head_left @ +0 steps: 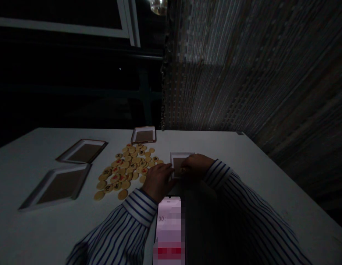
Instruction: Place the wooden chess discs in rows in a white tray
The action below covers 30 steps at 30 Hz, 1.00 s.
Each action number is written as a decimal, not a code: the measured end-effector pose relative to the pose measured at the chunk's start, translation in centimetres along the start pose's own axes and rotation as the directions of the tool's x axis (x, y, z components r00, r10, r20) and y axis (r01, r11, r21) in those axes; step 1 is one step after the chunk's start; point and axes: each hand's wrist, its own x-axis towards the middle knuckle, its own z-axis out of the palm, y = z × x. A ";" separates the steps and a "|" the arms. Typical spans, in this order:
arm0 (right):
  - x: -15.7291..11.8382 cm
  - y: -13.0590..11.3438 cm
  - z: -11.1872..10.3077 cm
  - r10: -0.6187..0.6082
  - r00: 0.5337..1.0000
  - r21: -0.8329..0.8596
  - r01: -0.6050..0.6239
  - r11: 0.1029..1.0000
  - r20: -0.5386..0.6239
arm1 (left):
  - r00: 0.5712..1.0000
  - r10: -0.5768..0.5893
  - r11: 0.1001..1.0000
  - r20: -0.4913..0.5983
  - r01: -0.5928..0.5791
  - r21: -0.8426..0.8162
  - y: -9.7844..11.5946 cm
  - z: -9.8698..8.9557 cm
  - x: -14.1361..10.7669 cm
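"Right grip first: is it closed on anything?"

"Yes. From where I stand, the right hand (197, 165) looks pinched, its fingertips on one round piece (183, 170) at the small open tray (178, 162). Whether that piece touches the bottom, I can't tell; it's too dim."

"And the left grip?"

"That left hand (159, 180) has its fingers at the small tray's left side. I can't tell whether they clasp the wall or merely rest against it."

"Where are the other pieces?"

"Heaped on the white worktop (237, 158), to the left of the small tray. It's a loose pile (132, 165), some discs overlapping, a couple lying apart at the near end. Some show red characters, some black, and many have a blank side up."

"What else is set out?"

"Just behind the pile sits the far tray (144, 136), open too. Off to the left are two others: the dark-rimmed tray (85, 151) farther back, and the pale-walled tray (59, 186) nearer, close to it."

"And that glow?"

"It's a phone (169, 206) between the striped sleeves (132, 209), its screen lit pink, with red low down. Part of the display is blocked out, though I can read two zeros. Past the worktop's back edge hangs a stringy curtain (215, 73)."
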 end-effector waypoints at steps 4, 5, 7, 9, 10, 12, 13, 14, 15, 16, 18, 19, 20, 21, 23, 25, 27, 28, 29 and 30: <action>0.1 -0.1 0.0 -0.002 1.000 0.018 0.002 1.000 0.026 | 1.000 0.002 1.000 -0.005 -0.002 0.010 0.0 0.0 -0.1; 0.2 -0.2 0.0 -0.003 1.000 0.022 0.002 1.000 0.031 | 1.000 0.000 1.000 -0.009 0.000 0.009 0.0 0.0 -0.1; 0.2 -0.2 0.1 0.001 0.999 0.022 -0.002 1.000 0.033 | 1.000 -0.003 1.000 -0.013 0.003 0.002 0.0 0.1 -0.1; 0.3 -0.2 0.1 -0.005 0.999 0.013 0.005 1.000 0.033 | 1.000 -0.001 1.000 -0.013 0.001 -0.008 -0.1 0.1 -0.1; 0.4 -0.2 0.2 -0.014 0.999 0.007 0.013 1.000 0.030 | 1.000 0.000 1.000 -0.012 0.000 -0.010 -0.1 0.1 -0.1; 0.4 -0.1 0.3 -0.026 0.999 -0.005 0.026 1.000 0.026 | 1.000 -0.005 1.000 -0.009 0.005 -0.009 -0.1 0.1 -0.1; 0.4 -0.1 0.4 -0.028 0.999 -0.010 0.028 1.000 0.022 | 1.000 -0.008 1.000 -0.008 0.008 -0.007 -0.1 0.1 -0.1; 0.5 0.0 0.4 -0.031 0.999 -0.012 0.031 0.999 0.019 | 1.000 -0.010 1.000 -0.009 0.010 -0.007 -0.1 0.1 -0.1; 0.5 0.0 0.5 -0.033 0.999 -0.010 0.034 0.999 0.017 | 1.000 -0.011 1.000 -0.012 0.011 -0.009 -0.1 0.1 -0.1; 0.5 0.0 0.5 -0.035 0.999 -0.008 0.035 0.999 0.017 | 1.000 -0.010 1.000 -0.016 0.010 -0.014 -0.1 0.1 -0.1; 0.4 0.0 0.6 -0.033 0.999 -0.004 0.033 0.999 0.018 | 1.000 -0.006 1.000 -0.024 0.006 -0.024 -0.1 0.2 -0.1; 0.4 0.0 0.6 -0.031 0.999 -0.001 0.031 1.000 0.021 | 1.000 -0.006 1.000 -0.028 0.005 -0.027 -0.1 0.2 -0.1; 0.3 0.0 0.5 -0.026 0.999 0.001 0.026 1.000 0.023 | 1.000 -0.004 1.000 -0.030 0.003 -0.027 -0.1 0.2 -0.1; 0.2 0.0 0.4 -0.021 1.000 0.004 0.020 1.000 0.022 | 1.000 -0.002 1.000 -0.031 0.001 -0.025 0.0 0.1 -0.1; 0.1 0.1 0.2 -0.026 1.000 0.015 0.026 1.000 0.013 | 1.000 0.000 1.000 -0.025 -0.001 -0.018 0.0 0.1 -0.1; 0.0 0.2 0.1 -0.035 0.999 0.023 0.035 0.999 -0.011 | 1.000 0.000 1.000 -0.014 0.000 -0.009 0.0 0.0 -0.1; 0.1 0.3 0.0 -0.046 0.998 0.024 0.047 0.999 -0.034 | 1.000 -0.003 1.000 -0.006 0.003 -0.002 0.0 0.0 -0.1; 0.2 0.4 0.1 -0.049 0.998 0.024 0.050 0.998 -0.038 | 1.000 -0.004 1.000 -0.006 0.004 0.002 0.0 0.0 -0.1; 0.3 0.4 0.2 -0.053 0.998 0.023 0.053 0.998 -0.036 | 1.000 -0.006 1.000 -0.006 0.006 0.007 0.0 0.0 -0.1; 0.4 0.4 0.3 -0.058 0.998 0.021 0.059 0.998 -0.028 | 1.000 -0.007 1.000 -0.006 0.007 0.011 0.0 0.0 -0.1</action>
